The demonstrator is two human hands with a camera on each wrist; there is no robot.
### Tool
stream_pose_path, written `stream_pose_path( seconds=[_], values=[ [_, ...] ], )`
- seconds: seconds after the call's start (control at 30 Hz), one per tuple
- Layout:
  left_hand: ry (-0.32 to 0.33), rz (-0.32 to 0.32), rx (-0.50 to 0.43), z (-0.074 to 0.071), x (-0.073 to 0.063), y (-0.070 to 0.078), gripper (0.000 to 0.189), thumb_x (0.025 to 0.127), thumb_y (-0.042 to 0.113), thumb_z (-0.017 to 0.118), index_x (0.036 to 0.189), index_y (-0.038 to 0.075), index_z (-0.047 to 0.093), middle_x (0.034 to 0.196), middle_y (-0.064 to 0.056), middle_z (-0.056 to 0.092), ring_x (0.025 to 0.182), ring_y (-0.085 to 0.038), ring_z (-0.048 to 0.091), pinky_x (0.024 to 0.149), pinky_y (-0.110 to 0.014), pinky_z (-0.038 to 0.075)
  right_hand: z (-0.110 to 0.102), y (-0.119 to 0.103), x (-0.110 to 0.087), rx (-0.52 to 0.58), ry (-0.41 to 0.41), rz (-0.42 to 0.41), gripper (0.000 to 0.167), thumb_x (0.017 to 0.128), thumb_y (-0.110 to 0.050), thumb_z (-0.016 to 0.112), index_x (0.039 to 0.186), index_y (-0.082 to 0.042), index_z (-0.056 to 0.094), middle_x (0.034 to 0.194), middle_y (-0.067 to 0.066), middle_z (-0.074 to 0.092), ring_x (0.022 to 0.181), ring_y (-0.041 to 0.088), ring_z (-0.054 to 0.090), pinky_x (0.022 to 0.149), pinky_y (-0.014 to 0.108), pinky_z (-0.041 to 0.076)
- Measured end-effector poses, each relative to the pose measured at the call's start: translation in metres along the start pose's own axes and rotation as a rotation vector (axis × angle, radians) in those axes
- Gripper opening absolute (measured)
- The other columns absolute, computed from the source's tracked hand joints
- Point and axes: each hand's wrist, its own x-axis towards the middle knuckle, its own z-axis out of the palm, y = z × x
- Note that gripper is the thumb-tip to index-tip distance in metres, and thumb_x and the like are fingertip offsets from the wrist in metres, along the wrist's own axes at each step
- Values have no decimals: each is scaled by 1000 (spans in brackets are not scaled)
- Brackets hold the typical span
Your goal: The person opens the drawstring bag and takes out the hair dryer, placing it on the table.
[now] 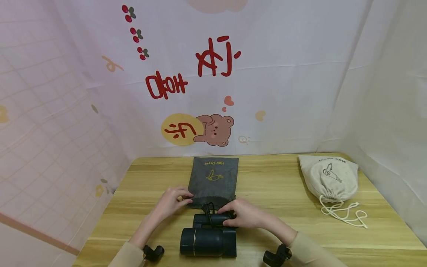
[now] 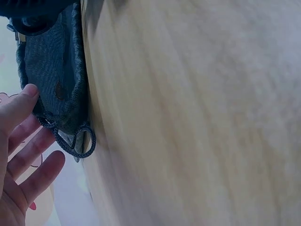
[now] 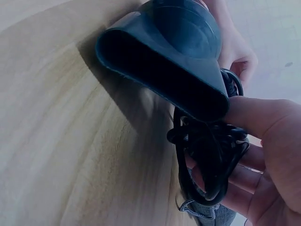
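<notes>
A black hair dryer with a thin gold ring lies on the table, its handle folded alongside the barrel. My right hand grips the folded handle and the bundled black cord, thumb beside the flat nozzle in the right wrist view. Just beyond the dryer a dark grey drawstring bag, printed "Hair Dryer", lies flat with its mouth toward me. At the left edge of that mouth, my left hand pinches the rim, thumb on the near side and fingers behind. The left wrist view shows the drawstring looped there.
At the far right of the wooden table lies a plump off-white drawstring bag with a hair dryer drawing, its white cords trailing toward me. A printed white cloth rises behind the table and along both sides.
</notes>
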Motion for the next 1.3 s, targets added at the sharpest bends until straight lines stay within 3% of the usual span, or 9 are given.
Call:
stream_pose_path(
  seconds=[0.17,0.37,0.6,0.87,1.3],
  values=[
    [-11,1,51,2,-4,-1,12,91,13,81,103,12,84,97,-2,78,84,-15,74,69,-27,62,3,-1,4,-116,-17,-29,36,97,-26,76,131,-15,75,123,-1,80,106,3,73,82,20,58],
    [8,14,148,6,-5,-1,12,89,16,83,101,16,84,96,2,78,81,-11,74,68,-21,57,5,1,6,-162,-20,-34,36,98,-26,74,133,-14,74,126,1,79,110,7,74,86,24,60],
    [5,31,232,10,-7,-2,10,90,20,83,99,19,84,97,4,79,84,-12,75,73,-29,61,5,0,8,-219,-7,-45,36,98,-28,75,132,-15,74,125,-1,79,111,9,74,91,29,61],
    [-29,-19,249,12,-4,-2,9,90,25,83,98,22,84,98,5,79,88,-12,76,76,-29,62,5,-7,10,-246,-16,-47,35,99,-27,74,133,-17,74,125,-1,78,108,8,74,87,26,61],
    [-101,-30,279,10,-1,-1,8,90,22,83,98,20,84,100,4,78,94,-17,74,80,-36,62,5,-4,12,-220,33,-4,32,98,-29,76,127,-17,77,122,0,79,108,13,75,89,30,62]
  ],
)
